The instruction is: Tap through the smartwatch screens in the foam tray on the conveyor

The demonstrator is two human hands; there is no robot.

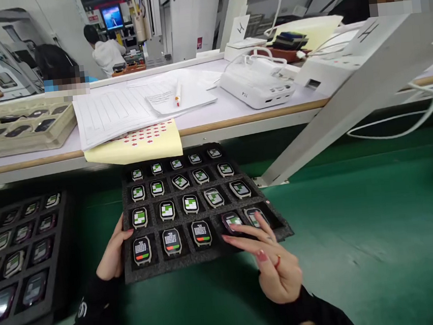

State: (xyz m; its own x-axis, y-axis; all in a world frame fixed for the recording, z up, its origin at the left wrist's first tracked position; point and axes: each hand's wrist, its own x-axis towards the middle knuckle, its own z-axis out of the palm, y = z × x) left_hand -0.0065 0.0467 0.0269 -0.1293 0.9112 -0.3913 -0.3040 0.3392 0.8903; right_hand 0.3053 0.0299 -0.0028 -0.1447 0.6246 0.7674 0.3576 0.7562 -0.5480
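Observation:
A black foam tray [183, 218] with rows of square smartwatch faces is held in front of me, below the shelf edge. My left hand [112, 251] grips its left side, thumb on the rim and the other fingers hidden beneath. Over the front right corner, my right hand [274, 264] has its fingers stretched out and apart. Its fingertips are at a dark-rimmed smartwatch [231, 222] and a silver smartwatch [254, 217]; whether they touch is unclear. Most screens show green and white blocks. Front-row watches such as one smartwatch [171, 241] show white text above a red and green bar.
Another foam tray of watches [64, 269] stands low at the left. On the white shelf [197, 122] lie papers [112, 111], a pen [178, 93], a white charging box [257, 84] and a cream tray [26, 142]. A slanted white post [348, 93] rises at right. People sit beyond.

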